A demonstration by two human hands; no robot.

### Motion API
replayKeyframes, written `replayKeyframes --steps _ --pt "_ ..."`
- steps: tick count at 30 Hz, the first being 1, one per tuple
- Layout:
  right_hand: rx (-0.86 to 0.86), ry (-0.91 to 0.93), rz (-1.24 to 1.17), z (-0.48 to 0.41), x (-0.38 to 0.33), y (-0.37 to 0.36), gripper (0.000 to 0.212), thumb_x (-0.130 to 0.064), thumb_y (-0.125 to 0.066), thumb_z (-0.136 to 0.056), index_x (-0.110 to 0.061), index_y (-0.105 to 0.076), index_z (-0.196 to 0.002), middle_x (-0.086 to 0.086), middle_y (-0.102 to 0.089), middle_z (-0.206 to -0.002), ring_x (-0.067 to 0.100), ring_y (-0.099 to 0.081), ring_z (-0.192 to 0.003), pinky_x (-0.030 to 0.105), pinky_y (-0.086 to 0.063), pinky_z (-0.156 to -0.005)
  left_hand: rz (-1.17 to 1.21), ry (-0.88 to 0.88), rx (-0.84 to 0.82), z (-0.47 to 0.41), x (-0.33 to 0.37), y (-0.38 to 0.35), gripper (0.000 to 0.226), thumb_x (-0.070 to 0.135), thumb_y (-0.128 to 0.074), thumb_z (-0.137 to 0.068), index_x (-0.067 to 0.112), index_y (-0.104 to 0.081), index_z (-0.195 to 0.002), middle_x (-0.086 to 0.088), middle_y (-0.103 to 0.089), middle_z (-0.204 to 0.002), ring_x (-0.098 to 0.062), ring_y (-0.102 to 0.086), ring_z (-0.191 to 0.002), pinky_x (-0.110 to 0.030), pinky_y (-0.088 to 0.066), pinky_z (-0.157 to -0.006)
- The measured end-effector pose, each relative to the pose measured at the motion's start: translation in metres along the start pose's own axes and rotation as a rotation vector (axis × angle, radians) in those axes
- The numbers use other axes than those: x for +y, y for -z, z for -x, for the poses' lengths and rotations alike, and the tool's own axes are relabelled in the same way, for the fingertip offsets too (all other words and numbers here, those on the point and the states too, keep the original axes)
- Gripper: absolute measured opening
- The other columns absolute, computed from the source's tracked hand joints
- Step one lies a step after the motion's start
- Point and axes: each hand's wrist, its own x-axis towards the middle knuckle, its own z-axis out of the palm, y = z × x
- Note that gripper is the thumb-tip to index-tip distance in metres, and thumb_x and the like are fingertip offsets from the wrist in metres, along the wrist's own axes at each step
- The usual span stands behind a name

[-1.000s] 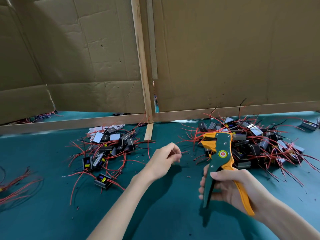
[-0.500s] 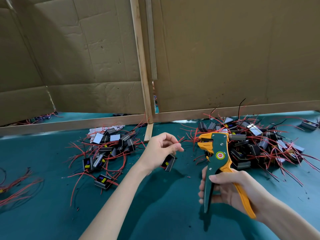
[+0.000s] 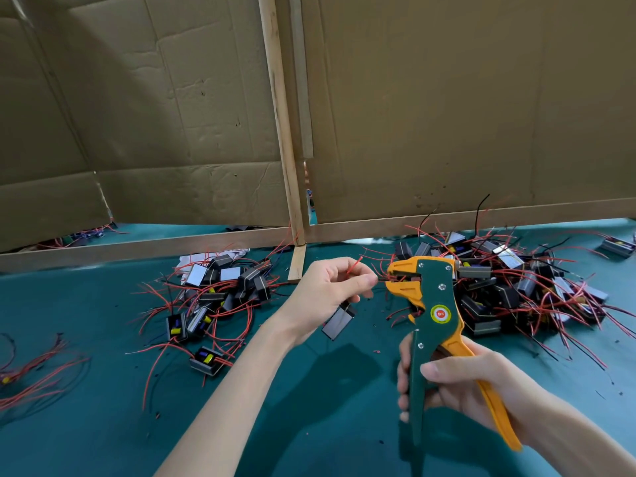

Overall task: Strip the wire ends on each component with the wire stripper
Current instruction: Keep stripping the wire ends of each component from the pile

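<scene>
My left hand (image 3: 327, 290) pinches the red wires of a small black component (image 3: 339, 321), which dangles just below my fingers. One wire end reaches into the jaws of the green and orange wire stripper (image 3: 432, 315); another red wire end (image 3: 354, 265) sticks up above my fingers. My right hand (image 3: 461, 387) grips both handles of the stripper, which stands upright with its jaws pointing left. A pile of components with red wires (image 3: 220, 297) lies to the left, and a bigger pile (image 3: 509, 284) lies behind the stripper on the right.
The work surface is a teal mat (image 3: 309, 407) with small wire scraps on it. Cardboard panels on wooden strips (image 3: 282, 132) wall off the back. Loose red wires (image 3: 31, 373) lie at the left edge. One lone component (image 3: 617, 246) sits far right.
My left hand lifted a component off the mat and brought its wires right, up to the stripper jaws. The stripper shifted slightly left and up.
</scene>
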Motion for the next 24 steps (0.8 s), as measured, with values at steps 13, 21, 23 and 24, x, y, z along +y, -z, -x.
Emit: replayKeyframes --steps 13,21,23,24 --pt "0.072 0.001 0.070 -0.002 0.009 -0.004 0.046 -0.025 -0.095 -0.050 -0.001 -0.068 -0.078 0.031 -0.059 -0.075 0.043 -0.063 -0.067 0.049 -0.055 -0.064 -0.053 0.017 -0.083 0.002 0.004 0.004 0.011 0.014 -0.064 -0.090 0.015 -0.067 -0.079 0.011 -0.064 -0.067 -0.001 -0.057 -0.064 -0.013 -0.044 -0.064" --pt "0.335 -0.077 0.078 -0.002 0.025 -0.016 0.056 -0.027 -0.086 -0.045 0.001 -0.055 -0.083 0.024 -0.053 -0.061 0.032 -0.054 -0.048 0.037 -0.049 -0.047 -0.063 0.063 -0.098 0.002 -0.001 0.005 0.010 0.012 -0.061 -0.092 0.014 -0.065 -0.083 0.012 -0.064 -0.068 -0.001 -0.059 -0.065 -0.014 -0.046 -0.065" --pt "0.379 -0.051 0.117 -0.003 0.025 -0.018 0.041 -0.032 -0.080 -0.052 -0.003 -0.054 -0.065 0.019 -0.048 -0.057 0.027 -0.049 -0.044 0.030 -0.044 -0.043 -0.081 0.070 -0.081 0.001 -0.004 0.003 0.011 0.010 -0.060 -0.093 0.015 -0.065 -0.084 0.011 -0.065 -0.069 0.000 -0.059 -0.065 -0.013 -0.046 -0.066" --pt "0.397 -0.042 0.132 -0.004 0.024 -0.017 0.035 -0.032 -0.077 -0.056 -0.006 -0.052 -0.057 0.017 -0.046 -0.056 0.025 -0.046 -0.043 0.028 -0.041 -0.042 -0.101 0.078 -0.063 0.001 -0.006 0.002 0.012 0.010 -0.060 -0.093 0.016 -0.065 -0.085 0.010 -0.066 -0.069 0.000 -0.059 -0.064 -0.013 -0.046 -0.066"
